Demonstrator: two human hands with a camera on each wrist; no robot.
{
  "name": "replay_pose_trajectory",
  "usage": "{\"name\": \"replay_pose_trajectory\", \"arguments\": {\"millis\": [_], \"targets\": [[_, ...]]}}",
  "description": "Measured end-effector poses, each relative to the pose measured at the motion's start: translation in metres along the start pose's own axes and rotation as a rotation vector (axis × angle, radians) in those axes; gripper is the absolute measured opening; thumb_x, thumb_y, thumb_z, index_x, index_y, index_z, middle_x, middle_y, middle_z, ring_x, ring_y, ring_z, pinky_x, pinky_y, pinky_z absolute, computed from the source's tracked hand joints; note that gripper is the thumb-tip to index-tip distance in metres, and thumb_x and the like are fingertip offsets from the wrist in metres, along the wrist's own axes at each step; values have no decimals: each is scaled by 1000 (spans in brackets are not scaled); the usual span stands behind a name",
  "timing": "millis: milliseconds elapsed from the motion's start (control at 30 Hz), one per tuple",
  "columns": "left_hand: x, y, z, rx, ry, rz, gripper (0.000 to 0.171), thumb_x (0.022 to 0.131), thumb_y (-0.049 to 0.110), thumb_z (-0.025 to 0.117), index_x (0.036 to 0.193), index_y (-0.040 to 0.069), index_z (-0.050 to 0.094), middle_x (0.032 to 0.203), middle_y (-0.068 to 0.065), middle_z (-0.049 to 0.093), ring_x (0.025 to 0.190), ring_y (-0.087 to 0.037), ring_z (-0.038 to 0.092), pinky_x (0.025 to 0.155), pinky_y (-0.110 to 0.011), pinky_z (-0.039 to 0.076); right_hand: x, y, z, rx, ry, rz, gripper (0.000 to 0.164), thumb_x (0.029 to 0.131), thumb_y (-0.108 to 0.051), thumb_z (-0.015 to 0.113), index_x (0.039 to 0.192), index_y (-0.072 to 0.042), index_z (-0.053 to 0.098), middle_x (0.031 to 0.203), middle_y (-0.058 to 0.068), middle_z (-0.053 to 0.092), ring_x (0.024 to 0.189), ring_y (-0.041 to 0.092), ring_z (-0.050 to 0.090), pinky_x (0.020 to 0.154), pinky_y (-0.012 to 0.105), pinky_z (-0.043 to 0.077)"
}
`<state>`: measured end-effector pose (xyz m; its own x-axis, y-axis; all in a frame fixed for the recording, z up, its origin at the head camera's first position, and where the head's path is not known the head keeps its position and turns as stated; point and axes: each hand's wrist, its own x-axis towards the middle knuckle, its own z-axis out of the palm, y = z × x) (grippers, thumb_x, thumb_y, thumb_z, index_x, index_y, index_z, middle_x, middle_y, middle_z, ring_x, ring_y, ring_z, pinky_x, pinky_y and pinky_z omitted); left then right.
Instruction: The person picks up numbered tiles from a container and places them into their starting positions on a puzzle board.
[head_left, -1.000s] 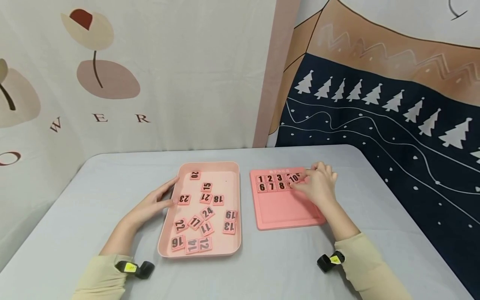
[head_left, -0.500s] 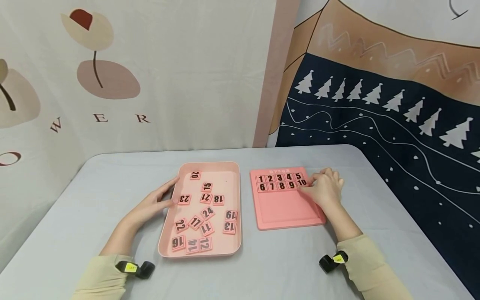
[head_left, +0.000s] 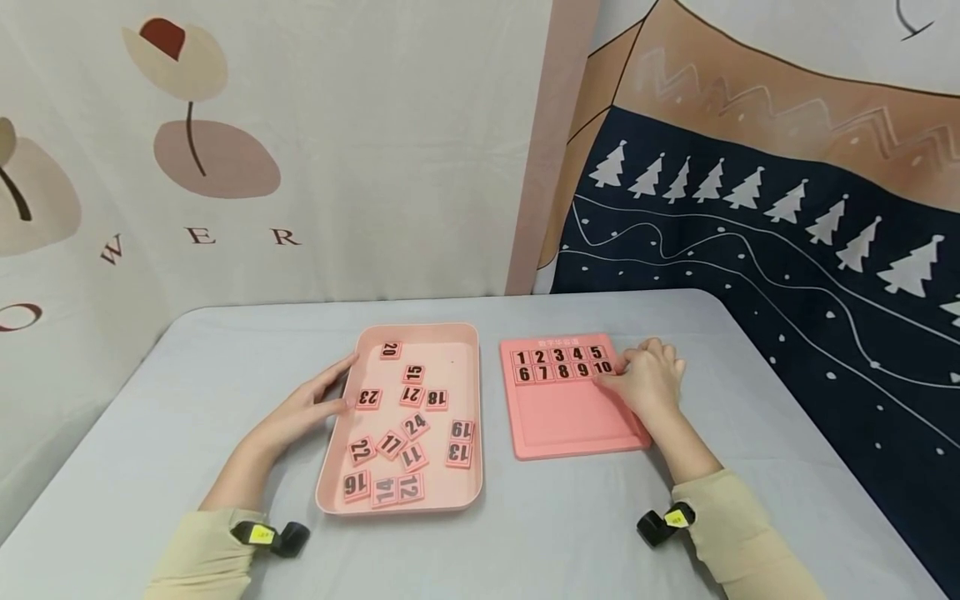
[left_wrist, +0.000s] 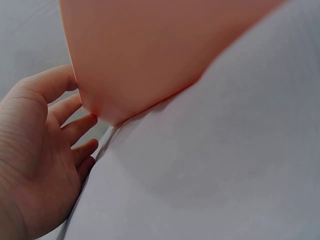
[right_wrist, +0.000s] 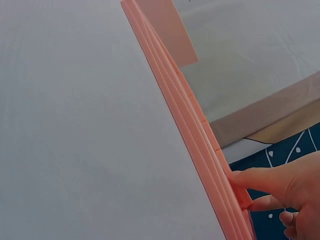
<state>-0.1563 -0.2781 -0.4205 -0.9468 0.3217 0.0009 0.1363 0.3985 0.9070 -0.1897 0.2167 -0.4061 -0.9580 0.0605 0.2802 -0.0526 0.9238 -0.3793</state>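
Looks like makeshift recording corner, room type unclear: flower drape (head_left: pixel 390 158), tree drape (head_left: pixel 765 250) behind cloth-covered surface (head_left: pixel 562 525), wrist cams (head_left: pixel 291 540) worn.

The head view is looking forward and down over the counter (head_left: pixel 555 533). At close range, the left wrist view is facing the tray (left_wrist: pixel 130 60) from the side, the right the board (right_wrist: pixel 192 125) edge-on; each is sharing its object with the head view.
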Motion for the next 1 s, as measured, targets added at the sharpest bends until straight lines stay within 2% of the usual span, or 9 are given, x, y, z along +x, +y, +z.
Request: {"name": "replay_pose_trajectory", "arguments": {"millis": [267,633,800,1000], "targets": [[0,0,0,4,-1,2,76,89,15,64,153,13,23,158,-17,12,142,-39,6,111,-60,6,0,-1,0,-3,-3,5,31,70,-31,86,77,-6,69,100,17,50,94,35,38,78,50,25],[0,0,-1,1,-1,3,76,89,15,63,153,12,22,158,-17,12,143,-39,7,111,-59,6,-1,-5,-5,-45,-24,-34,30,74,-26,82,93,-5,74,101,17,50,97,36,39,81,51,27],[0,-1,-1,-2,-4,4,76,89,14,63,153,12,23,158,-16,13,143,-37,7,112,-58,6,-2,-26,-16,-24,-20,-119,41,73,-26,82,107,-6,72,110,18,53,101,35,41,81,49,29],[0,-2,-1,-13,-12,7,75,90,15,63,153,12,23,158,-14,13,143,-36,7,112,-57,5,-13,-69,-21,152,-19,-224,41,71,-27,85,106,-9,74,105,11,54,96,29,42,78,45,28]]}}
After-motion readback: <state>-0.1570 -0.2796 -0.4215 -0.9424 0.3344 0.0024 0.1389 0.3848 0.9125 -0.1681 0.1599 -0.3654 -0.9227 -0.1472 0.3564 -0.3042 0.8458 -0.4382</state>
